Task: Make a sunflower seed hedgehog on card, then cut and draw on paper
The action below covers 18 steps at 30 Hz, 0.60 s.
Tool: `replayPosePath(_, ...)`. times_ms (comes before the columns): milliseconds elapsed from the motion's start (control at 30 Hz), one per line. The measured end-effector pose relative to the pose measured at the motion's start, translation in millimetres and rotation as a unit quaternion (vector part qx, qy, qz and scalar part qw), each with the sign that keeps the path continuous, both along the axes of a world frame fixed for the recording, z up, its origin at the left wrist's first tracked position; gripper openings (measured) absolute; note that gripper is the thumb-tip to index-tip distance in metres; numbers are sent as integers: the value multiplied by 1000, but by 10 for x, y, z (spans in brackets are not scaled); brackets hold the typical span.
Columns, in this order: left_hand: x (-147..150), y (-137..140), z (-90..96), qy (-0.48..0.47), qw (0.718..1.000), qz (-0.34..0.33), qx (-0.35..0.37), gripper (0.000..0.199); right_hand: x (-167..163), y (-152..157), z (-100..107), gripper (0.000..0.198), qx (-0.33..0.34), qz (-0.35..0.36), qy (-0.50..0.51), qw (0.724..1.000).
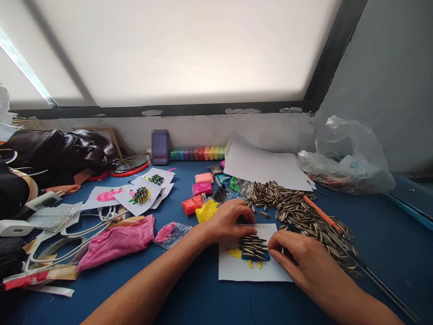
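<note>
On a small white paper card [233, 271] lies a clay figure with a blue clay body [266, 257], a yellow clay head [234, 253] and two yellow feet. Rows of striped sunflower seeds [253, 246] stick out of the blue clay. My left hand [230, 221] rests over the card's upper left edge, its fingers curved and thumb apart, beside the seeds. From the right, my right hand [301, 255] pinches thumb and forefinger at the seeds' right ends; a seed seems to be between them, mostly hidden by the fingertips.
A pile of loose sunflower seeds [287, 205] spreads to the right, with an orange-handled tool [321, 212] across it. Clay packets, including yellow clay [206, 211], lie behind my left hand. Finished cards [142, 205], a pink cloth [118, 241] and white cables [84, 232] are left.
</note>
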<state>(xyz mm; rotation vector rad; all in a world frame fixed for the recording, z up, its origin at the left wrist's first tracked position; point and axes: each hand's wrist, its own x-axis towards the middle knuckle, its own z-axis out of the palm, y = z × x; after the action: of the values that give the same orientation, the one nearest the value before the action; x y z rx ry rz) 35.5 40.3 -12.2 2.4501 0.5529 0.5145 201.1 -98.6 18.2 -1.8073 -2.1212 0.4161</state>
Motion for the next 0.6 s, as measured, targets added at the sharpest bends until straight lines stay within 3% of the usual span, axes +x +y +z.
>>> replayPosePath(600, 3, -4, 6, -9, 1000, 0, -5, 17, -42, -2, -66, 20, 71, 29, -65, 995)
